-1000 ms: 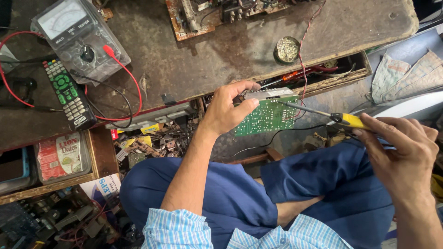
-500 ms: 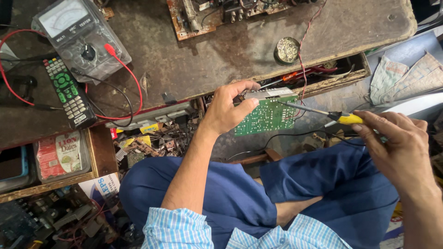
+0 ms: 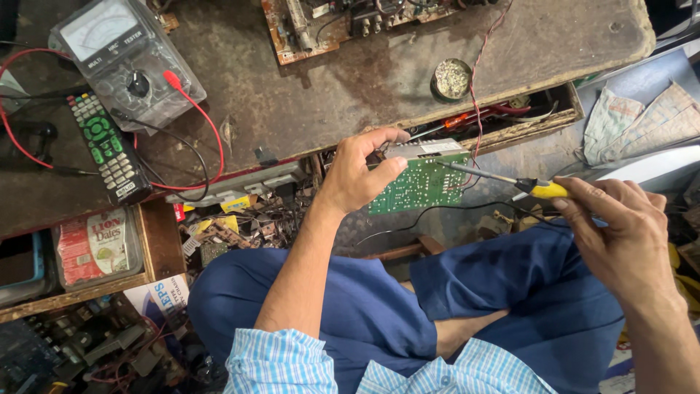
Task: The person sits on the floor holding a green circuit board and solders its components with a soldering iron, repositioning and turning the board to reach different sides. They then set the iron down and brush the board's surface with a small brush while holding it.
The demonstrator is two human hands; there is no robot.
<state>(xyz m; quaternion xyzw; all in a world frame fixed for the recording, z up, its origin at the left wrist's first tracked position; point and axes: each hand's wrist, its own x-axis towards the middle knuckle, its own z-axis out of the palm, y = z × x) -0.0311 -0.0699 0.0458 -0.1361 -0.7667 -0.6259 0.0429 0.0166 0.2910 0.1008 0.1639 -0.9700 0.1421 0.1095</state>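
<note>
- Left hand [image 3: 357, 175] is up in front of the workbench edge, fingers curled around the left end of a green circuit board [image 3: 419, 182], thumb pressed on its solder side.
- The board sits tilted, green face toward the camera, hanging over the person's lap just below the open drawer [image 3: 539, 120] of the bench.
- Right hand [image 3: 620, 233] has a closed, pen-style grip on a soldering iron [image 3: 510, 180] with a yellow collar; the handle is buried in the fingers.
- The iron's thin metal shaft runs leftward and its tip meets the board's upper right area, close to the edge.
- A black cable [image 3: 437, 211] loops under the board and trails off toward the right hand.
- On the worn workbench top [image 3: 328, 95]: an analog multimeter [image 3: 124, 62] at the far left with a red test lead [image 3: 204, 131] curling off it.
- Just beside the meter, a black remote control [image 3: 106, 146] with green buttons lies at an angle.
- A small round tin [image 3: 450, 79] of pale paste rests near the bench's front edge, above the board.
- A second, brown circuit board [image 3: 343, 22], dense with parts, lies at the top of the bench.
- Below left, a clear box with a red label [image 3: 95, 244] sits on a wooden shelf.
- Blue trousers [image 3: 379, 299] fill the foreground, knees spread under the work.
</note>
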